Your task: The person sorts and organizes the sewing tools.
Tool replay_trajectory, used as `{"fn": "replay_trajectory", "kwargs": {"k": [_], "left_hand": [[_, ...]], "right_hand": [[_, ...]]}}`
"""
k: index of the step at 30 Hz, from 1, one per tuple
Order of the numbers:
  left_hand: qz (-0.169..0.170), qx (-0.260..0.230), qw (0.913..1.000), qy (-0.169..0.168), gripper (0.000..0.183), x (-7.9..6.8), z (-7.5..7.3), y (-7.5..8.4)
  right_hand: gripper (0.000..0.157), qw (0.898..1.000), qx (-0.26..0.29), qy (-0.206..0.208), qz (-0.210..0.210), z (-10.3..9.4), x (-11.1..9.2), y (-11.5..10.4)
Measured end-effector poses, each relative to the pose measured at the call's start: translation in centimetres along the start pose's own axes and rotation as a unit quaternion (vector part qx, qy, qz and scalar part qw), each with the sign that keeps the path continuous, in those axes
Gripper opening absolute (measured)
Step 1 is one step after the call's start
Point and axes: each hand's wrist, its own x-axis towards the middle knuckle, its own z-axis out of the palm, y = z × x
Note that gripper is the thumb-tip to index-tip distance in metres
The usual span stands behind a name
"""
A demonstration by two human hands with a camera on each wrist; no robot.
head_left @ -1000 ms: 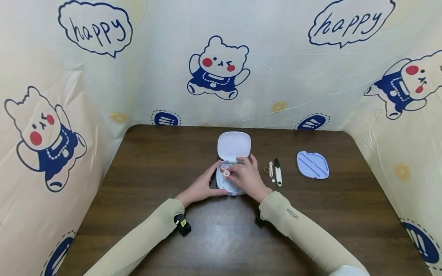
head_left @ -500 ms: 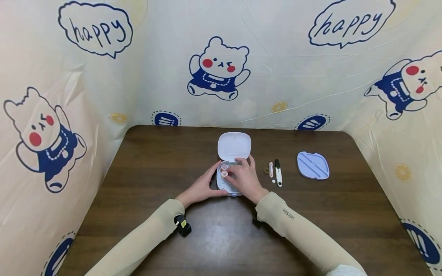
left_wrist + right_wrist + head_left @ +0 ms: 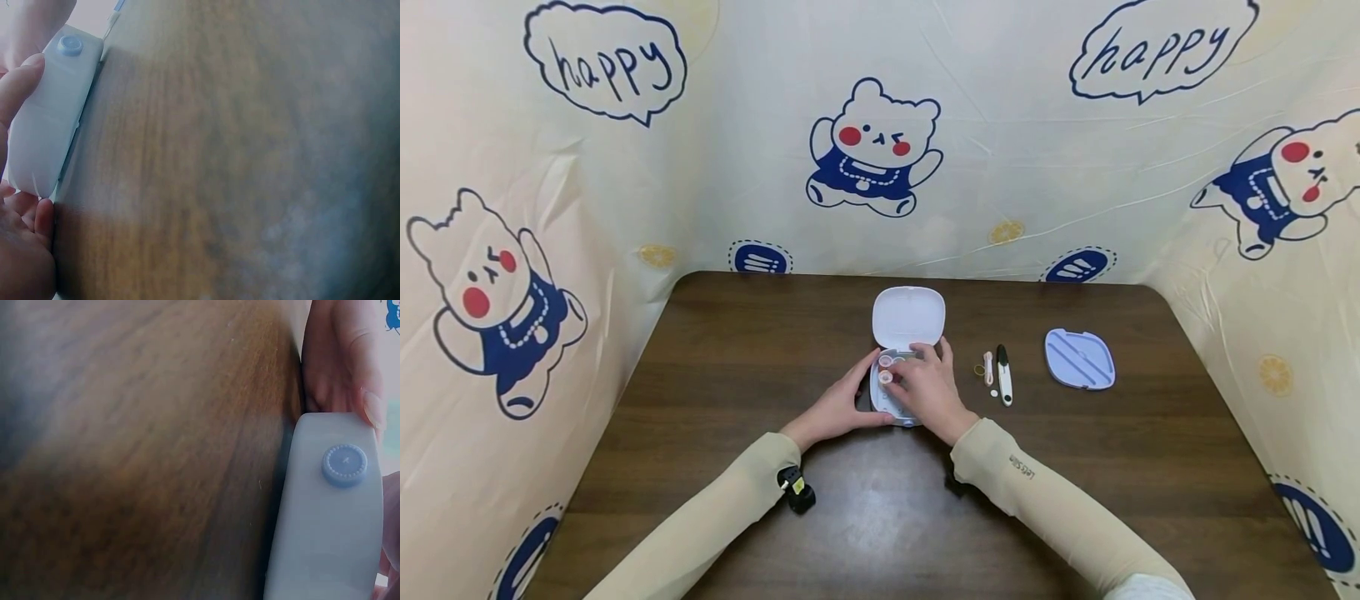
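Observation:
A pale, rounded sewing box (image 3: 882, 402) lies on the table with its lid (image 3: 908, 317) raised at the back. My left hand (image 3: 831, 410) grips the box's left side, its thumb along the front edge. Over the inside of the box, my right hand (image 3: 931, 392) pinches a small thread spool (image 3: 886, 377) between thumb and fingers. Another spool (image 3: 885, 362) stands just behind it, and the right hand hides much of the interior. Both wrist views show the box's front wall (image 3: 325, 537) with a round blue button catch (image 3: 345, 464).
Right of the box lie black-and-white thread snips (image 3: 1004, 377), a slim whitish item (image 3: 988, 368) and a small white disc (image 3: 994, 392). Farther right is a blue tray insert (image 3: 1079, 359) with a diagonal bar. A printed cloth (image 3: 1000, 167) hangs behind the brown table (image 3: 760, 333).
My right hand has shifted slightly left with the spool, which now sits closer to the one behind it. The left hand and the box have stayed in place.

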Motion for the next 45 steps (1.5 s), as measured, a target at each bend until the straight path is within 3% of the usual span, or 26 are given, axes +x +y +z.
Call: {"fn": "replay_trajectory", "kwargs": {"k": [14, 28, 45], "left_hand": [[-0.002, -0.003, 1.0, 0.0, 0.116, -0.1, 0.0, -0.1], [-0.005, 0.003, 1.0, -0.002, 0.116, 0.0, 0.0, 0.0], [-0.008, -0.005, 1.0, -0.002, 0.115, 0.0, 0.0, 0.0]], "right_hand": [[0.021, 0.999, -0.027, 0.01, -0.016, -0.2, -0.4, 0.0], [0.016, 0.999, -0.018, 0.026, -0.023, -1.1, -0.7, 0.1], [0.011, 0.999, 0.0, 0.049, 0.017, -3.0, -2.1, 2.3]]}}
